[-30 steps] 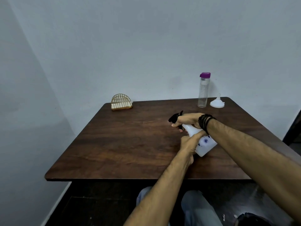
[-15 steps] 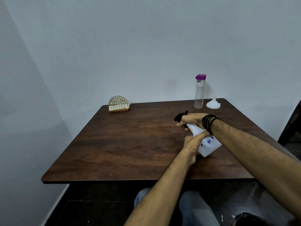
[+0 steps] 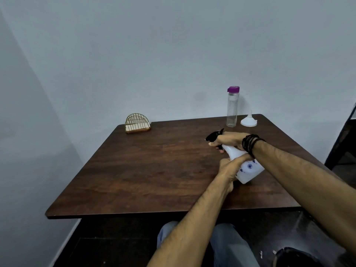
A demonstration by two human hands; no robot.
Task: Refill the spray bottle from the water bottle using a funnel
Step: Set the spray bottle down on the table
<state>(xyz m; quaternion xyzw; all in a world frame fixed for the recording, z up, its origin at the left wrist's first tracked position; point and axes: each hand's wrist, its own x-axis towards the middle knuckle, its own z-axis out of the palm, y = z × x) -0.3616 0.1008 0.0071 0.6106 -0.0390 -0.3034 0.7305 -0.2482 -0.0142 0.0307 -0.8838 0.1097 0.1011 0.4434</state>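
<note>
A white spray bottle with blue marks leans tilted on the dark wooden table, its black trigger head pointing left. My left hand grips the bottle's body. My right hand, black bands on the wrist, is curled round the black spray head at the neck. A clear water bottle with a purple cap stands upright at the table's back right. Just right of it a white funnel rests upside down, spout up.
A gold wire napkin holder sits at the table's back left edge. Grey walls close the back and left. My knees show below the table's front edge. A dark opening lies at the far right.
Both hands and the spray bottle hold nearly the same pose; the bottle has shifted slightly right in view as my head moved.
</note>
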